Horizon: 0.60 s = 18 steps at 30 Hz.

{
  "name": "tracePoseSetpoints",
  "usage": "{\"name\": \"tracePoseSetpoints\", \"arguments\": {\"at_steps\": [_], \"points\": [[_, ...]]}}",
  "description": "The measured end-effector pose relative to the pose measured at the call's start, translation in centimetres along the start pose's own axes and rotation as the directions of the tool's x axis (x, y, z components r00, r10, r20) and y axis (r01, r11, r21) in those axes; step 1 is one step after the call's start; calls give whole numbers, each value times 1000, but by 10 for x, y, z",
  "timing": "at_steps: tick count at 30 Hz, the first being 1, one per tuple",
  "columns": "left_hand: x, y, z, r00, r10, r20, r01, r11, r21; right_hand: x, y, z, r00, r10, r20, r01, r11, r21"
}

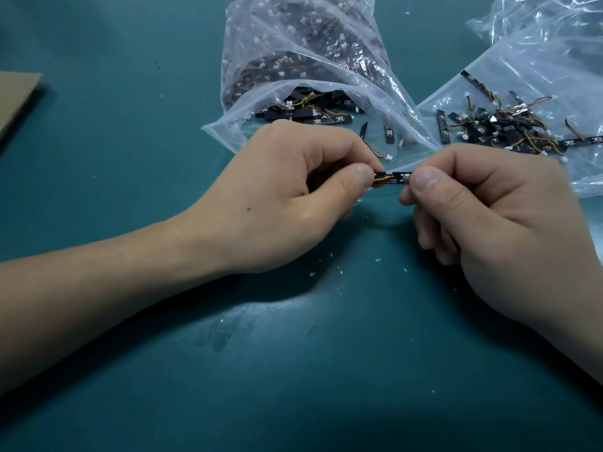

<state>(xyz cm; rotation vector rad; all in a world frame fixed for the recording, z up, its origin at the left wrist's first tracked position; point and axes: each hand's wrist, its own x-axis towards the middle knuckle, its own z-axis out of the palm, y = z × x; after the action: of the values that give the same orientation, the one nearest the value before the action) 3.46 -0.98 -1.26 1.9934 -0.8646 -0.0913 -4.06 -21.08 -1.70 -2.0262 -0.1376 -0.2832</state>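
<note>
A: Hands: how are they noted?

B: The left hand point(287, 197) is recorded as curled, thumb and forefinger pinched on the left end of a small black board strip point(396, 177). The right hand point(496, 223) is curled likewise, thumb and forefinger pinched on the strip's right end. The remaining fingers of both are tucked under.

A: And the strip's place?

B: It is held level between the two hands, lifted off the teal mat point(293, 370), just in front of the mouth of the full bag point(326, 44). Thin coloured wires point(381, 179) are seen on its left half, running under the left thumb. A small pale part is seen at its right end, by the right thumb.

A: Surroundings?

B: The full bag is packed with like strips and white plugs; several strips are spilled at its open mouth. A flat bag point(538, 70) is spread to the right, with a loose pile point(496, 125) of strips and wires lying on it, just beyond the right hand. A piece of cardboard point(16, 99) is noted at the left edge, well apart. White flecks point(339, 272) are scattered on the mat between and below the wrists.
</note>
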Motion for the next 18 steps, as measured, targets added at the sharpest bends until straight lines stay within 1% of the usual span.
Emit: {"name": "tracePoseSetpoints", "arguments": {"at_steps": [7,10,14,18], "points": [[0,1,0,999,30,31,-28,998,-57,0,0,0,1000,6,-18,-6,1000,22],[0,0,1,1000,25,10,-25,999,-21,0,0,0,1000,-1,-15,1,1000,4],[-2,1,3,999,43,-2,-43,997,70,0,0,1,1000,-7,-12,7,1000,-7],[-2,1,2,999,47,3,-47,996,71,0,0,1,1000,-13,-13,13,1000,-18]]}}
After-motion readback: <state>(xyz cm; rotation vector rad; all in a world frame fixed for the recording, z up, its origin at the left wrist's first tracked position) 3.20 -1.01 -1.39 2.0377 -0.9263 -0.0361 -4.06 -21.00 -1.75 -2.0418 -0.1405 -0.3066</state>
